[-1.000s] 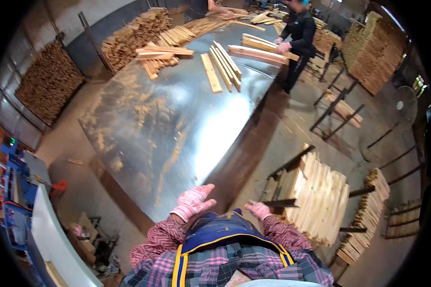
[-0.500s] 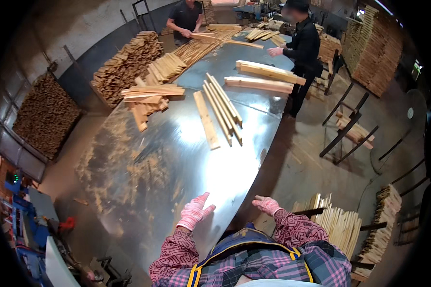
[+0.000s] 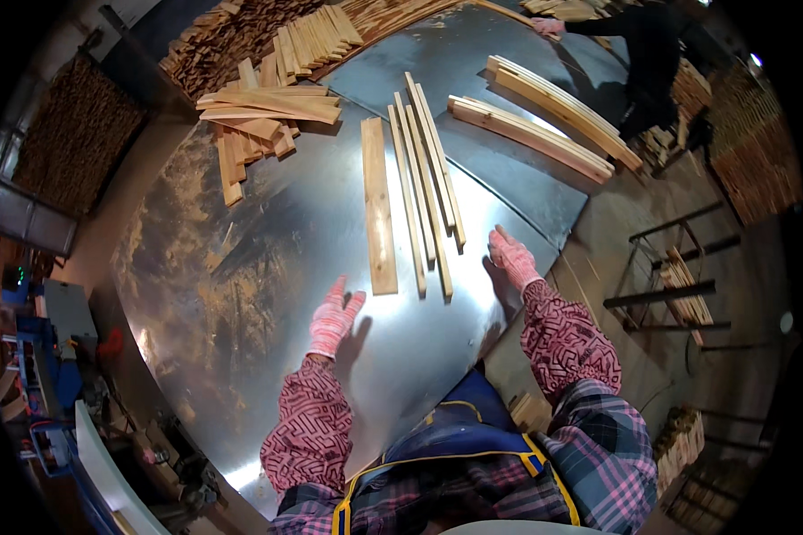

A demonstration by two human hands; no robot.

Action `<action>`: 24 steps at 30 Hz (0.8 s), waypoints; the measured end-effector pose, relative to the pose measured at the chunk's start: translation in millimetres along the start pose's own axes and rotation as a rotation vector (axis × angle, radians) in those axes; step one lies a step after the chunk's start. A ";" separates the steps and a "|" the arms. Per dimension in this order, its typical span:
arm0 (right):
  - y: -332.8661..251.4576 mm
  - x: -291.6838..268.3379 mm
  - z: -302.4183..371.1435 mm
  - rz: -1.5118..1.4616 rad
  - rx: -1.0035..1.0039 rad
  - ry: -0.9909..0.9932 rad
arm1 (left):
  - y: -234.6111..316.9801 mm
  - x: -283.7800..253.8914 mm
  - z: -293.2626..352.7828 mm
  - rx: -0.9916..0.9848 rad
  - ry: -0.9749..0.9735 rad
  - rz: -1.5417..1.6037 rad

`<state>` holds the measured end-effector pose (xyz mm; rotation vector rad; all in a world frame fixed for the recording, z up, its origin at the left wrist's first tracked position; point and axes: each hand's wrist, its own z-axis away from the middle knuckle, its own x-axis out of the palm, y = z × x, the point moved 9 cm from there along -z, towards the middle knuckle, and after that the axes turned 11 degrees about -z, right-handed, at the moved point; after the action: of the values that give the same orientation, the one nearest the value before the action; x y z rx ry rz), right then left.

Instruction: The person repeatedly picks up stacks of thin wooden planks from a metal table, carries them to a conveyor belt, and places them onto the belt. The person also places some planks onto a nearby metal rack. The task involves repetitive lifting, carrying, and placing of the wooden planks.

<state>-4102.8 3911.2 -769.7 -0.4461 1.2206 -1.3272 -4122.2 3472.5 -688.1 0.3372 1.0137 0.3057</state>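
Observation:
My left hand (image 3: 335, 319), in a pink-and-white knit glove, hovers over the shiny metal table (image 3: 437, 348) with thumb and fingers apart and nothing in it. It is nearest to the lower end of a wide flat wooden board (image 3: 379, 209). Just right of that board lie several narrow wooden strips (image 3: 426, 169), roughly side by side and pointing away from me. My right hand (image 3: 512, 257), gloved alike, is to the right of the strips' near ends, fingers stretched out and holding nothing. Neither hand touches the wood.
A jumbled pile of short boards (image 3: 263, 111) lies at the table's far left. Long stacked planks (image 3: 535, 138) rest at the far right, near a person in dark clothes (image 3: 647, 62). Sawdust (image 3: 223, 312) covers the left part. A metal rack (image 3: 660, 294) stands on the right.
Both my hands have reached forward over the table, the right one coming in from beyond its edge. My view has moved closer to the strips. The wood before me looks otherwise unmoved.

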 end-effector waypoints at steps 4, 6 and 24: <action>-66.8 28.8 -74.1 0.130 -0.475 -0.094 | -7.9 8.8 -110.6 -0.062 0.250 -0.136; -95.5 46.1 -88.1 0.175 -0.709 -0.152 | -0.6 22.2 -154.7 -0.173 0.325 -0.189; -138.8 -74.2 -190.5 0.333 -0.587 -0.199 | 256.2 30.0 -205.2 -0.424 0.162 -0.220</action>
<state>-4316.3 4010.2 -694.6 -0.7330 1.4337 -0.6117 -4308.3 3743.9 -705.4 -0.1847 1.1045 0.3433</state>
